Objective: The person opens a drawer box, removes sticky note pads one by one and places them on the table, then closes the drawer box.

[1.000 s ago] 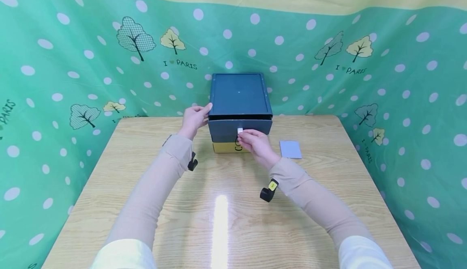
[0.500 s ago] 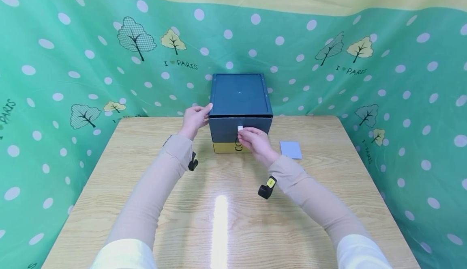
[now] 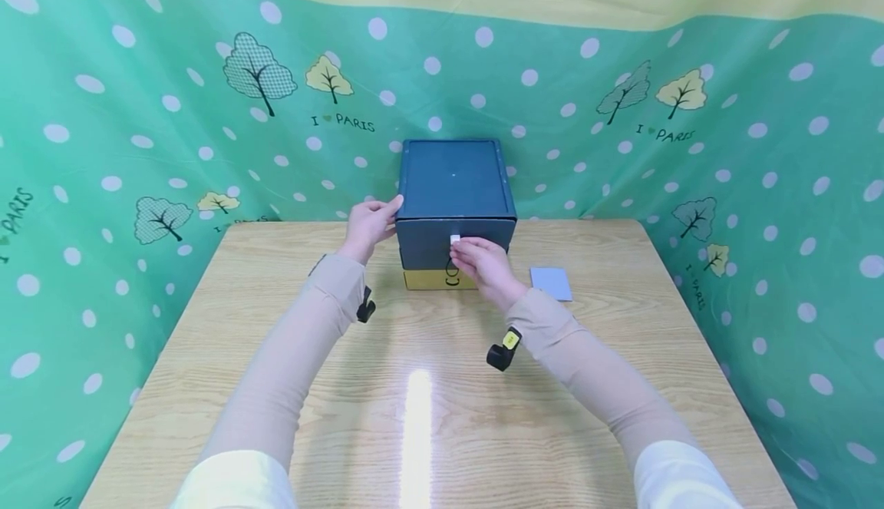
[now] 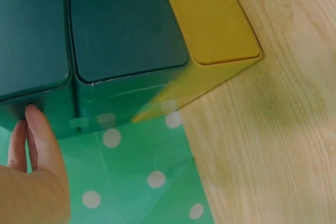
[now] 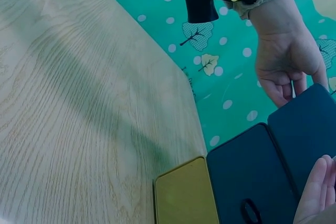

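A small stacked drawer unit (image 3: 452,179) stands at the back of the table, dark blue above and yellow at the bottom. My right hand (image 3: 483,265) pinches the white pull tab (image 3: 454,239) on the top drawer's front (image 3: 424,242). That drawer sits nearly flush, a thin dark line showing under the lid. My left hand (image 3: 369,226) rests against the unit's left side, thumb near the top edge; in the left wrist view its fairly straight fingers (image 4: 39,135) touch the side wall. Below, the middle blue drawer (image 5: 249,171) carries a black loop (image 5: 251,211). The yellow drawer (image 4: 218,19) is lowest.
A light blue square sheet (image 3: 550,283) lies on the wooden table (image 3: 331,417), right of the unit. Directly behind the unit hangs a green dotted curtain (image 3: 566,125), which also runs along both sides. Black camera mounts (image 3: 504,352) hang from the wrists.
The top drawer has slid inward, and the dark gap under the lid has narrowed to a thin line. My right hand moved slightly forward with the pull tab. The left hand stayed in place.
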The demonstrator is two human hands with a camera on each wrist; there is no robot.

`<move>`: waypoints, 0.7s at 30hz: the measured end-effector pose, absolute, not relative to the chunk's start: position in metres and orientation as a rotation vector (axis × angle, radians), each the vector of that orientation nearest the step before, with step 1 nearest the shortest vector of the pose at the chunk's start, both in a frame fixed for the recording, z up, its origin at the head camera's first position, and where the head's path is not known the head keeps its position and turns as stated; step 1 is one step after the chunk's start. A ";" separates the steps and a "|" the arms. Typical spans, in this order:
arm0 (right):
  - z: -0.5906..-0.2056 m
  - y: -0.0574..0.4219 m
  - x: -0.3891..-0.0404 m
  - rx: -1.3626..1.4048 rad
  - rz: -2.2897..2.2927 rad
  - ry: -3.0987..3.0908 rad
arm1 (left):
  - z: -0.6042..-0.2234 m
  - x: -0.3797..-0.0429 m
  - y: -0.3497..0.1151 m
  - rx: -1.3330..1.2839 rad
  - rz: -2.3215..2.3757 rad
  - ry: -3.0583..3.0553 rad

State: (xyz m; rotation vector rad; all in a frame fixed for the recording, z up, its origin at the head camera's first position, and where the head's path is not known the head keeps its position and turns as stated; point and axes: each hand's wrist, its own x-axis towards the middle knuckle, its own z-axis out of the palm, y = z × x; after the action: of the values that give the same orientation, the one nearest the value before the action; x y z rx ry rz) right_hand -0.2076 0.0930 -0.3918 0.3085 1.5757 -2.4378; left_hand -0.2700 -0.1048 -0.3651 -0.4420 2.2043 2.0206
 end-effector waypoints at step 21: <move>-0.393 0.092 -0.214 0.331 -2.445 1.561 | -0.366 -0.270 -0.105 -0.432 2.048 2.187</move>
State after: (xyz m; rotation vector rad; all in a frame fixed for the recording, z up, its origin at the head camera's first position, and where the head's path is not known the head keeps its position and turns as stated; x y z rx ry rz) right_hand -0.2143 0.0922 -0.3933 0.3310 1.5606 -2.4448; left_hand -0.2703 -0.1049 -0.3661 -0.4321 2.1873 2.0483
